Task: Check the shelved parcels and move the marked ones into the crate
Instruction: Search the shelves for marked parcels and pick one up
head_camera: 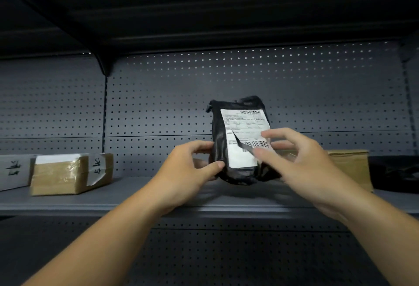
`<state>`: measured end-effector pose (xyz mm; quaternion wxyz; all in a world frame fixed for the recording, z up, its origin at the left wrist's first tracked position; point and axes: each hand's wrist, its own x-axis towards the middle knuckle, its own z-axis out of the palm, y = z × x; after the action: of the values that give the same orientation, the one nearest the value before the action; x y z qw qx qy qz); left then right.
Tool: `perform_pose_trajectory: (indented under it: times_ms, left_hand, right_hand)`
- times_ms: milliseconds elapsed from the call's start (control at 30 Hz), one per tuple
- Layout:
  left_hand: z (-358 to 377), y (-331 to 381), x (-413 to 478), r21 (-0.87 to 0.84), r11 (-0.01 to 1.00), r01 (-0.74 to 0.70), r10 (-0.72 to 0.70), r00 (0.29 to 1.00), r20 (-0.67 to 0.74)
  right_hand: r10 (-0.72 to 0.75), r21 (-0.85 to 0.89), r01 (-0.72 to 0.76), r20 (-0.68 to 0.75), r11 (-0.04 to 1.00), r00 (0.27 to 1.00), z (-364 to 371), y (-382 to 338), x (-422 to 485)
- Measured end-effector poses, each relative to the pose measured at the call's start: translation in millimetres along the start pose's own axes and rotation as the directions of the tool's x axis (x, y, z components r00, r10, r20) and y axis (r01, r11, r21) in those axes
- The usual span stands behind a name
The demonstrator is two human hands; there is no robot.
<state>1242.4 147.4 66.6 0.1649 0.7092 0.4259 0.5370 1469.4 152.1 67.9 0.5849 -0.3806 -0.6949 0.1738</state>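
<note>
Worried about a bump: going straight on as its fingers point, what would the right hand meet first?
The white shipping label on the black parcel; the right hand looks close, perhaps touching; depth is unclear.

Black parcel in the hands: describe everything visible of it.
The black parcel is a glossy, wrinkled plastic mailer bag, held upright over the shelf. A white label with two barcodes covers its front; the label is torn near its middle. The left hand grips its left edge; blurred fingers of the right hand overlap the label.
</note>
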Motion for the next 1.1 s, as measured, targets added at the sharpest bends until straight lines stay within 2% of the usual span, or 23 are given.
perform_pose_trajectory:
  times_ms: [100, 267, 467, 633, 933, 1100]
  left_hand:
    - [-8, 4, -9, 0.027, 0.996, -0.090, 0.091, 0.994, -0.059]
    - [-10, 18, -26, 0.031, 0.979, -0.200, 0.202, 0.976, -0.085]
    - [-4, 34, -39, 0.002, 0.951, -0.310, 0.309, 0.945, -0.106]
    - [0, 40, -43, -0.054, 0.940, -0.337, 0.328, 0.936, -0.125]
    - [2, 45, -45, -0.083, 0.939, -0.335, 0.323, 0.938, -0.126]
    - [-1, 37, -42, -0.002, 0.948, -0.318, 0.316, 0.943, -0.109]
  right_hand:
    - [-0.067, 0.178, 0.083, -0.098, 0.980, 0.993, -3, -6, -3]
    - [-0.097, 0.303, 0.144, -0.167, 0.942, 0.981, -11, -13, -12]
    - [-0.224, 0.254, 0.279, -0.225, 0.926, 0.948, -20, -19, -23]
    - [-0.293, 0.243, 0.348, -0.235, 0.906, 0.927, -29, -23, -27]
    - [-0.327, 0.256, 0.381, -0.229, 0.889, 0.917, -33, -24, -26]
    - [-0.300, 0.228, 0.342, -0.201, 0.911, 0.933, -28, -20, -26]
